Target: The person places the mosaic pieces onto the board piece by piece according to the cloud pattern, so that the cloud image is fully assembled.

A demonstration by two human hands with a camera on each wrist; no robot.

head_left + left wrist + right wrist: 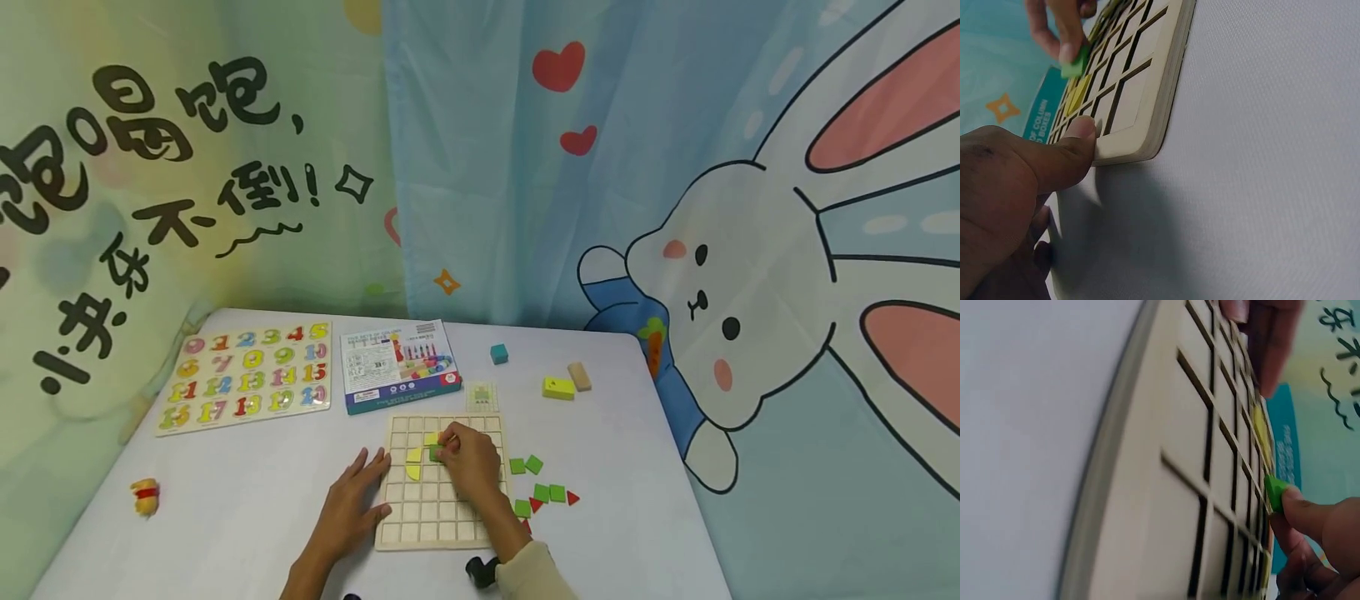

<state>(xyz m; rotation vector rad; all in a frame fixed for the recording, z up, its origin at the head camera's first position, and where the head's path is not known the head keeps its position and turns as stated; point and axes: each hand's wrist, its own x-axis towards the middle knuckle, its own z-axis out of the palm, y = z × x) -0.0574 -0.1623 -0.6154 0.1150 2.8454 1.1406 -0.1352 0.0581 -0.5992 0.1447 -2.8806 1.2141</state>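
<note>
A pale wooden grid board [431, 512] lies on the table between the hands. At its left side, my left hand [348, 508] has spread fingers at the edge. The thumb of that hand rests on the rim, as the left wrist view shows. Over the upper middle of the grid, my right hand [472, 462] pinches a green square tile [1275, 492] between thumb and fingers. The tile stands tilted close over the cells. Several yellow pieces [413, 472] sit in cells left of it, and the right hand partly covers that area.
Loose green tiles [557, 493] and red triangles [573, 497] lie right of the board. Behind it are a pattern card [482, 397], a game box [401, 367] and a number board [251, 375]. Farther right sit a yellow block [558, 388], a wooden block [579, 376] and a teal cube [498, 354].
</note>
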